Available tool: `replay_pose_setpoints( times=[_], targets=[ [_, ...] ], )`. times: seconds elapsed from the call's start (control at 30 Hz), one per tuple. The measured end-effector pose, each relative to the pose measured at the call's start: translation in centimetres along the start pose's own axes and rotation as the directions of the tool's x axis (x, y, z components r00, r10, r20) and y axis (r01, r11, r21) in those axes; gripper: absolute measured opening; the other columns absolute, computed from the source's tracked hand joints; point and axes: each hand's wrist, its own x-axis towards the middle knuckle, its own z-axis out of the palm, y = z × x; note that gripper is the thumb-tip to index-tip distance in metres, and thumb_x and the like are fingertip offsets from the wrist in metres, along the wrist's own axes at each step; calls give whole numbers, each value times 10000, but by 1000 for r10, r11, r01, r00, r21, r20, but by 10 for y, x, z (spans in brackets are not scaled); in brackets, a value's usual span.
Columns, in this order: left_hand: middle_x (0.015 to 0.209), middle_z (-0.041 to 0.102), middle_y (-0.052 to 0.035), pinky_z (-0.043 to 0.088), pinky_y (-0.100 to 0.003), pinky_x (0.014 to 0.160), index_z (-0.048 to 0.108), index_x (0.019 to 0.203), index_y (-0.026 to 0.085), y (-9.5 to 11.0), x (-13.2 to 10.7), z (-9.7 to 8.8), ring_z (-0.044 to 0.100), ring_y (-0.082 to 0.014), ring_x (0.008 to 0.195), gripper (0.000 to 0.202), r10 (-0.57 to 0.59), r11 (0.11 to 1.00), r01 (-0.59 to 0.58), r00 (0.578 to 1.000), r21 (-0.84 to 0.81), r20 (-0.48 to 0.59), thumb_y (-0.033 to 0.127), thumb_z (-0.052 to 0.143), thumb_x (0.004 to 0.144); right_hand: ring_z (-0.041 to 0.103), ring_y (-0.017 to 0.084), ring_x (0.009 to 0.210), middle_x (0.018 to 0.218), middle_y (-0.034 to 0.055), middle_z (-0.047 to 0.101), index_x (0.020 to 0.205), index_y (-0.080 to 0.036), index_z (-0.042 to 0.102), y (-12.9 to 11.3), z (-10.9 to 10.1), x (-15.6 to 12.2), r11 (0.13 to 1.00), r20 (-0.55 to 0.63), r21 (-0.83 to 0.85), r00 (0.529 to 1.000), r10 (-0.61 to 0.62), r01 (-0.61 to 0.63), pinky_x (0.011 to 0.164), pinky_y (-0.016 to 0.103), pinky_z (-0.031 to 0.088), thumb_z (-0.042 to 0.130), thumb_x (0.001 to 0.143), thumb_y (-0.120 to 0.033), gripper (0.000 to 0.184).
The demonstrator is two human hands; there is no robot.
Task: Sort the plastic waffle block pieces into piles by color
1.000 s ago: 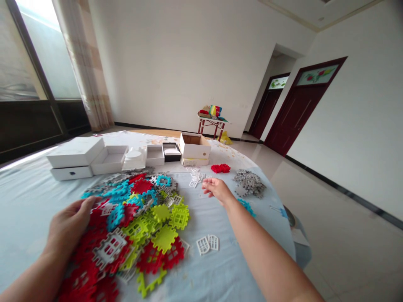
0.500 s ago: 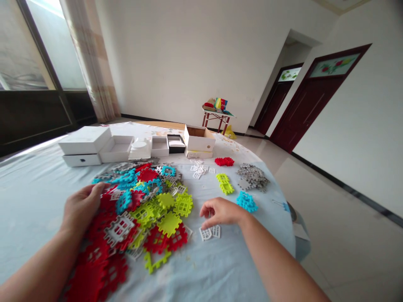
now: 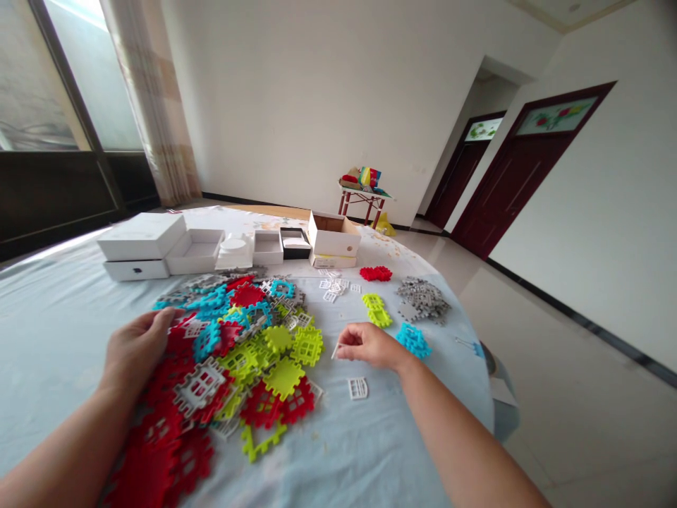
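Observation:
My right hand (image 3: pixel 374 346) pinches a small white window piece (image 3: pixel 335 350) just above the cloth, right of the mixed pile. Below it, another white window piece (image 3: pixel 357 388) lies flat. My left hand (image 3: pixel 135 346) rests at the pile's left edge, thumb and fingers together; whatever they grip is hidden. Between the hands spread notched plastic building pieces: red ones (image 3: pixel 145 469) at the near left, lime green ones (image 3: pixel 285 377) toward the middle, blue ones (image 3: pixel 206 341) and grey ones farther back. One light grey window-frame piece (image 3: pixel 201 386) lies on the red ones.
Sorted groups lie to the right: red pieces (image 3: pixel 376 273), green pieces (image 3: pixel 376 310), blue pieces (image 3: pixel 413 340), grey pieces (image 3: pixel 423 300) and white window pieces (image 3: pixel 334 286). White boxes (image 3: pixel 142 236) and an open carton (image 3: pixel 334 243) line the back. The round table's edge curves along the right.
My right hand has closed on one of the two white window pieces and lifted it slightly up from the cloth. The left hand stays in place.

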Motion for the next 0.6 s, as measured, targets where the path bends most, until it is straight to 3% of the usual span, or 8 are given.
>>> replay_pose_setpoints(
  times=[0.13,0.2,0.3,0.37,0.47,0.6],
  targets=[
    [560,600,6,397,-223,509,654,962,190,6,-3,-1,534,-150,556,452,-64,998,65,998,-23,20,492,475,677,520,86,508,601,-16,579,767,-142,594,5,-10,27,992,-75,122,997,31,-22,478,199,408,670,648,-311,221],
    [581,610,2,397,-223,525,661,942,188,9,-4,-2,540,-152,576,433,-54,999,54,998,0,10,477,471,682,541,92,517,602,-10,583,760,-134,591,6,-16,46,979,-183,201,982,54,-16,493,206,434,684,630,-269,210],
    [600,616,-4,397,-225,526,661,943,181,8,-2,-3,546,-158,592,438,-45,999,45,999,9,12,475,474,677,589,98,633,759,17,612,894,-151,569,6,-25,72,947,-405,318,909,103,35,573,213,477,645,676,-222,242],
    [608,617,-6,400,-228,522,656,957,183,5,0,-3,548,-161,593,451,-46,999,46,999,-1,20,486,474,677,598,98,705,882,34,608,1013,-175,524,9,-29,82,940,-489,338,862,135,44,606,210,485,604,718,-210,307],
    [588,609,-2,400,-230,516,651,968,197,1,2,-2,547,-163,586,456,-53,999,54,998,-2,33,500,470,679,598,106,675,869,43,612,1018,-174,526,18,-30,80,952,-489,307,857,163,-6,530,195,465,610,714,-219,318],
    [593,616,-6,399,-227,507,656,951,196,1,2,-1,552,-165,581,452,-51,999,51,998,4,34,502,474,672,573,103,549,690,12,613,847,-145,594,27,-26,57,973,-372,212,913,166,-91,426,168,381,662,651,-218,219]
  ],
)
